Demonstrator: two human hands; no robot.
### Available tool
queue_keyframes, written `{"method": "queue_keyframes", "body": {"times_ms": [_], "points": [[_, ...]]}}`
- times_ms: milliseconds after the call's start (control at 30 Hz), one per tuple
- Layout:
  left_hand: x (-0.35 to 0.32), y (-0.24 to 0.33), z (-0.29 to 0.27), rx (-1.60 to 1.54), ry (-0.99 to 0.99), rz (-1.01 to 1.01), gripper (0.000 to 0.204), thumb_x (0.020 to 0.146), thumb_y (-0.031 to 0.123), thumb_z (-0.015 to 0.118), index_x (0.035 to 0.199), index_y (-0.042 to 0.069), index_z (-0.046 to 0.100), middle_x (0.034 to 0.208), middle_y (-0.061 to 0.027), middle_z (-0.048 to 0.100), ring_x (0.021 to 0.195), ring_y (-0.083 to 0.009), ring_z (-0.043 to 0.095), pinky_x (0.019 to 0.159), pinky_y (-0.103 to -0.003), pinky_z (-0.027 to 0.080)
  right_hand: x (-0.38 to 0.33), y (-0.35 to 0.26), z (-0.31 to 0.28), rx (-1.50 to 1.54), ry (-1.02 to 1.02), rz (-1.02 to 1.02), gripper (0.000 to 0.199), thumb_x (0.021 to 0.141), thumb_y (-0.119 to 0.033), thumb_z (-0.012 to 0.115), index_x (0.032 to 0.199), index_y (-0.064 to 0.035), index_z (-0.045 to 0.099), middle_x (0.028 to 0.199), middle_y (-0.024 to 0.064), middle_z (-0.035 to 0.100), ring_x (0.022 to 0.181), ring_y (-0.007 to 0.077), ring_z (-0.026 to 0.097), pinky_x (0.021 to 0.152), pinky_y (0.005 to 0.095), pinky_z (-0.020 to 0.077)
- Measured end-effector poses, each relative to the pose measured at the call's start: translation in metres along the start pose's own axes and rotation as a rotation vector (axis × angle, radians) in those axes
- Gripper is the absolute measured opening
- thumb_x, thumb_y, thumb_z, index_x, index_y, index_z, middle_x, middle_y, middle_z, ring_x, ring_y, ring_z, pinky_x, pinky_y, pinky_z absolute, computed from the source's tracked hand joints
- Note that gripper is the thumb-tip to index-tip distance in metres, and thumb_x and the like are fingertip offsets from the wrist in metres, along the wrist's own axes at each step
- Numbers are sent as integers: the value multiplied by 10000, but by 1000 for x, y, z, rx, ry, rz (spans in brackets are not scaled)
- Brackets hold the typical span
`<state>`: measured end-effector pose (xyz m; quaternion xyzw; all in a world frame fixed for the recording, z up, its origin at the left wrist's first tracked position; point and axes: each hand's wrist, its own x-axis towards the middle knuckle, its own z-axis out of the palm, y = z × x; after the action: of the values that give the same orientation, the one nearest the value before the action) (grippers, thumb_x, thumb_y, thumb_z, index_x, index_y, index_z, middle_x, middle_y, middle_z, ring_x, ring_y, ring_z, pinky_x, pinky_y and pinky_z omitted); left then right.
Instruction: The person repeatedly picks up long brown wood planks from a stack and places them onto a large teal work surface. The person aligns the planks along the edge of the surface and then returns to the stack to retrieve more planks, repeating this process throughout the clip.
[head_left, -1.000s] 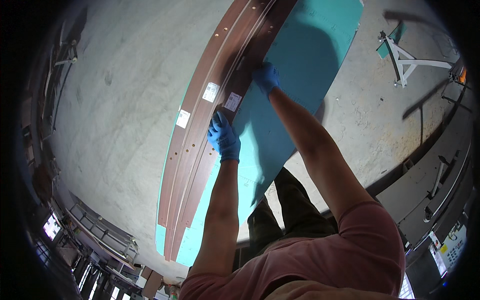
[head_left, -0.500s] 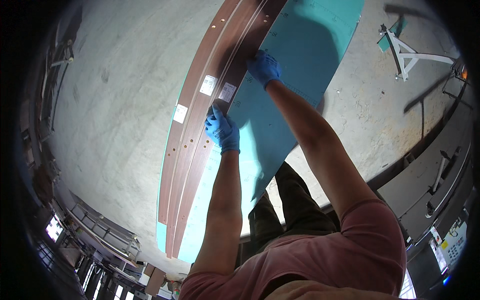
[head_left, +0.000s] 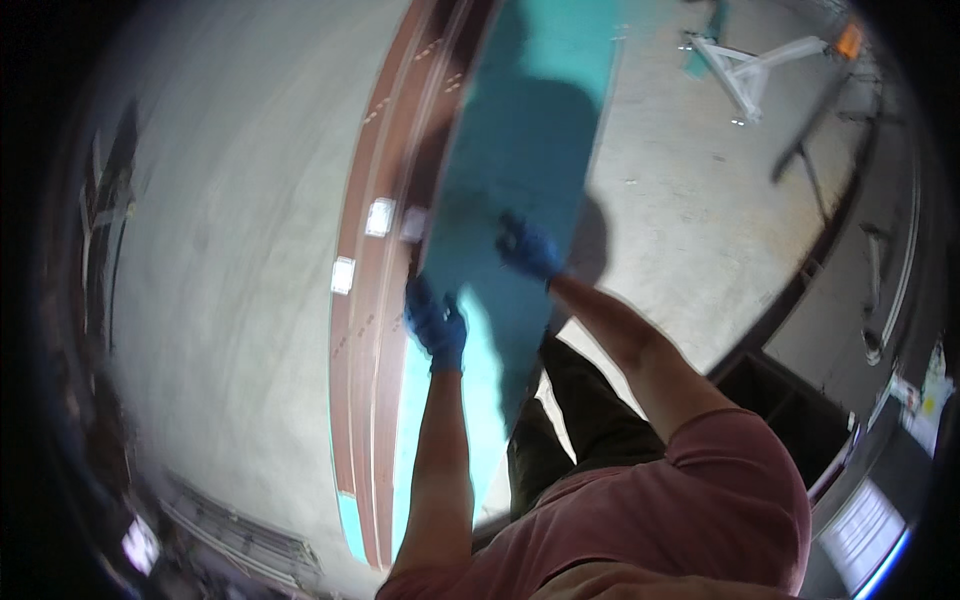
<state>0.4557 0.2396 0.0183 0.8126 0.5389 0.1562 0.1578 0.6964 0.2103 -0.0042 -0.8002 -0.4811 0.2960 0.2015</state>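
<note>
Several long reddish-brown wood-grain boards (head_left: 365, 290) lie side by side along a teal table (head_left: 520, 150). They carry white labels and small holes. My left hand (head_left: 437, 328), in a blue glove, is at the right edge of the nearest board, fingers and thumb apart. Whether its fingertips touch the board I cannot tell. My right hand (head_left: 532, 250), gloved the same, is over the bare teal surface, away from the boards. Its fingers look apart with nothing between them, though motion blurs them. My shadow darkens much of the table.
The table stands on a grey concrete floor (head_left: 230, 220). A white metal bracket-like frame (head_left: 745, 75) is at the far right. Dark structures with bars (head_left: 245, 540) line the lower left, and a dark open box (head_left: 775, 405) is beside me at the right.
My right hand has come off the boards and back toward me over the teal surface. My left hand has opened its fingers near the board edge. The view has shifted and blurred.
</note>
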Motion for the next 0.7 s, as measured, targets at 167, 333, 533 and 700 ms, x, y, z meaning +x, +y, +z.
{"method": "queue_keyframes", "body": {"times_ms": [167, 333, 533, 700], "points": [[-100, -14, -29, -55, -152, 65, 613, 889, 152, 712, 1456, -38, 577, 1496, -285, 569, 1394, -455, 537, 1173, -515, 431, -195, 64, -17, -20, -284, 215, 481, 920, -396, 643, 1347, -180, 697, 1262, 214, 728, 1166, 430, 693, 1002, 499, 563], [-183, -19, -59, -128, -321, 283, 576, 859, 209, 721, 1360, -59, 623, 1402, -299, 625, 1329, -475, 576, 1147, -519, 452, -399, 147, -21, 2, -291, 719, 491, 854, -451, 683, 1207, -117, 757, 1267, 207, 730, 1214, 423, 672, 1009, 494, 545], [-270, -52, -72, -100, -755, 142, 506, 900, 369, 768, 1197, -39, 732, 1217, -253, 734, 1161, -403, 686, 1040, -462, 529, -600, 152, -13, 264, -27, 997, 579, 856, -449, 685, 1259, -36, 732, 1325, 246, 699, 1261, 407, 656, 1058, 484, 523], [-308, -33, -103, -298, -1187, 90, 258, 898, 219, 753, 1025, -6, 740, 933, -120, 746, 822, -258, 658, 786, -421, 530, -701, 130, -1, 468, 68, 1208, 583, 870, -425, 690, 1284, -18, 737, 1329, 245, 711, 1261, 387, 675, 1093, 460, 524]]}}
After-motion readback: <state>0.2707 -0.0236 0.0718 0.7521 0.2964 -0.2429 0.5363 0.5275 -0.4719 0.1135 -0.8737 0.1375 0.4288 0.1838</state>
